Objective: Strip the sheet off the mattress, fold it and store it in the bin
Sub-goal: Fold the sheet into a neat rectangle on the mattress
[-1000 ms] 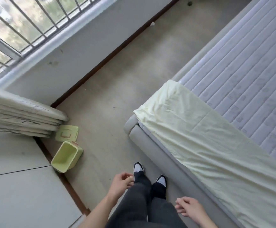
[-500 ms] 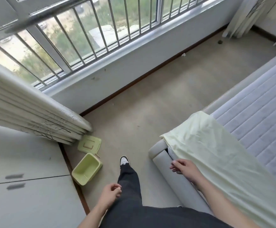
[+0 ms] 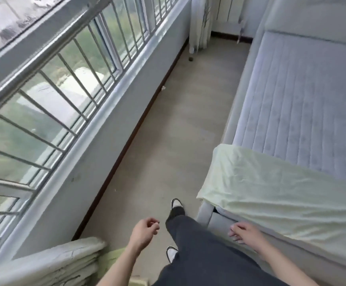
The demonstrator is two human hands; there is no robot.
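1. The mattress (image 3: 304, 112) is my landmark: a quilted, pale lilac-white slab filling the right side of my view, its far part bare.
2. The window (image 3: 50, 100) with its grey metal bars runs along the wall well to the left of the mattress, across a strip of beige floor (image 3: 168, 141).
3. The sheet (image 3: 281, 195), pale yellow-green, lies across the near end of the mattress as a folded-over band, and its left edge hangs down over the mattress side.
4. A stack of folded whitish bedding (image 3: 54, 263) sits at the lower left, far from the mattress, under the window.
5. My legs in dark trousers (image 3: 199, 254) stand on the floor just beside the mattress's near corner.
6. My right hand (image 3: 244, 233) hovers close to the bed frame below the draped sheet, fingers loosely curled, holding nothing.
7. My left hand (image 3: 145, 232) hangs over the floor, left of my legs and apart from the mattress, fingers loosely curled and empty.
8. A sliver of green (image 3: 114, 254), possibly the bin, peeks out beside the bedding; I cannot tell for certain.
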